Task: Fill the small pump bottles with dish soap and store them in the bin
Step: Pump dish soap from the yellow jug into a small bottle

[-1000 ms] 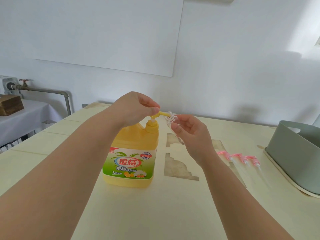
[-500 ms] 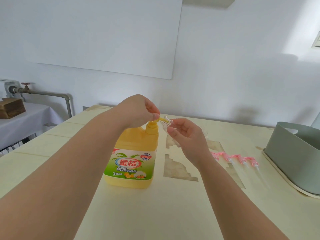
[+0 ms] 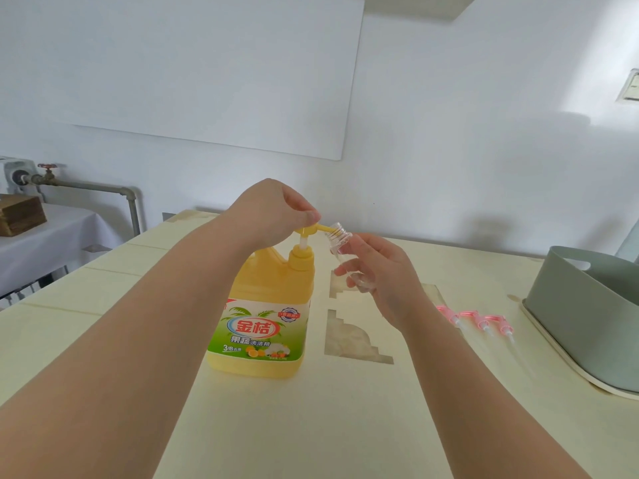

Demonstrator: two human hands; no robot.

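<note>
A person's left hand [image 3: 280, 212], fingers curled over the yellow pump head [image 3: 304, 231], is working the dish soap jug [image 3: 266, 312]. The right hand [image 3: 380, 274] is gripping a clear small bottle [image 3: 340, 245], tilted, mouth at the spout [image 3: 323, 229]. Likely risk: narrow neck slipping off on next press, soap dribbling onto fingers & table [image 3: 311, 426]. Vs 0.5 s ago, pump head is sitting higher, white stem [image 3: 303, 242] showing. Pink pump tops [image 3: 477, 319] & bin [image 3: 587, 305] are waiting at right.
</note>
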